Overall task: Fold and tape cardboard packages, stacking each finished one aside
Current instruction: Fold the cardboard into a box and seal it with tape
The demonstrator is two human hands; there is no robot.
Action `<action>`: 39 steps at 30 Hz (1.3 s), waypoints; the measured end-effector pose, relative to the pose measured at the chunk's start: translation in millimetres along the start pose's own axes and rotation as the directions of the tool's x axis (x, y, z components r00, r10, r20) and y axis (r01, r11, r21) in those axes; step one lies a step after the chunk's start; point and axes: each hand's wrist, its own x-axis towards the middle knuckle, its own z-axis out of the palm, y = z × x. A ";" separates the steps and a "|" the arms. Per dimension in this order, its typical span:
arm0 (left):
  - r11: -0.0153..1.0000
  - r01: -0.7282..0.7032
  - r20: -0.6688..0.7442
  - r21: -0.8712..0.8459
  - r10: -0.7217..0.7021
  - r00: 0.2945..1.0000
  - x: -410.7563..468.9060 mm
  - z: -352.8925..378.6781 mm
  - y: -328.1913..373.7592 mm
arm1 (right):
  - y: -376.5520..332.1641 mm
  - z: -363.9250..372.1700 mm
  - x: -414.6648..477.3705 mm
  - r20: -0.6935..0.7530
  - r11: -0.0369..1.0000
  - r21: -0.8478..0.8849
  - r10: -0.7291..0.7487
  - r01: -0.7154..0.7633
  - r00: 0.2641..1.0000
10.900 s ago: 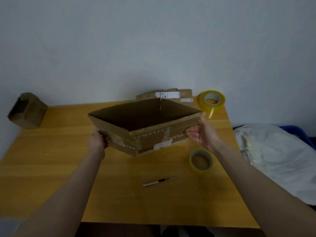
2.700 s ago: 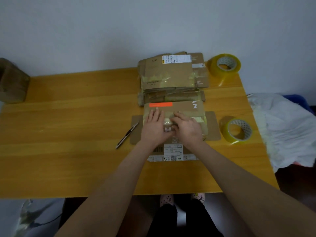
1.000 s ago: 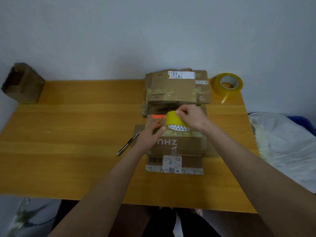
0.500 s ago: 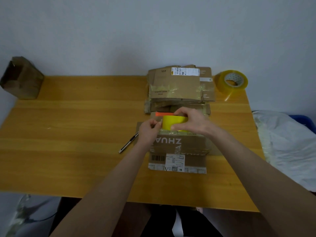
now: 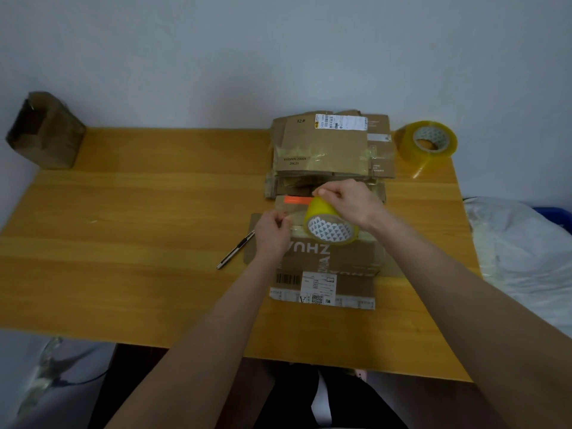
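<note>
The folded cardboard package [image 5: 328, 261] lies flat on the desk [image 5: 139, 243], just in front of the stack of finished packages [image 5: 325, 150], with its long axis running left to right across the person. The right hand [image 5: 349, 201] grips the yellow tape roll [image 5: 331, 226] over the package's far half, fingers [image 5: 325, 191] curled round its rim. The left hand [image 5: 274, 232] pinches the tape end [image 5: 292, 219] (as far as the blur allows) at the package's left edge, so the strip should be drawn rightward along that axis, away from the anchoring left hand.

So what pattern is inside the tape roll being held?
White with small grey triangles, inside the yellow tape roll in the right hand; seen in the head view.
</note>
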 end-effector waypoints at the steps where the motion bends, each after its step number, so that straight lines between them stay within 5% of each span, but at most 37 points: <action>1: 1.000 -0.007 -0.004 0.004 0.007 1.000 -0.2 -0.3 -0.7 | 0.3 -0.4 -0.3 0.006 1.000 -0.022 -0.008 0.008 1.000; 6: 1.000 0.009 -0.013 -0.008 -0.009 1.000 3.5 -1.8 -5.5 | 13.8 1.9 -18.8 0.169 0.992 0.117 -0.068 0.048 0.983; 12: 1.000 -0.016 -0.021 -0.026 0.015 1.000 3.6 -1.8 -9.0 | 24.8 6.9 -38.6 0.130 0.956 0.285 -0.115 0.074 0.985; 15: 1.000 -0.030 -0.025 0.007 0.030 0.999 5.2 -4.2 -9.5 | 29.6 18.0 -46.9 0.169 0.981 0.151 -0.150 0.125 0.974; 22: 1.000 -0.008 -0.046 0.006 0.008 0.999 4.0 -4.4 -6.1 | 22.1 9.2 -28.4 0.005 0.971 0.127 -0.206 0.204 0.979; 31: 0.940 0.207 -0.027 -0.270 -0.222 0.975 10.2 -10.7 -6.1 | 21.2 -7.9 -10.3 0.175 0.986 -0.070 -0.134 0.148 0.975; 39: 0.942 0.259 -0.143 -0.213 -0.292 0.946 24.5 -34.9 -22.6 | 5.3 -10.8 -2.6 0.205 0.911 -0.352 -0.148 0.214 0.967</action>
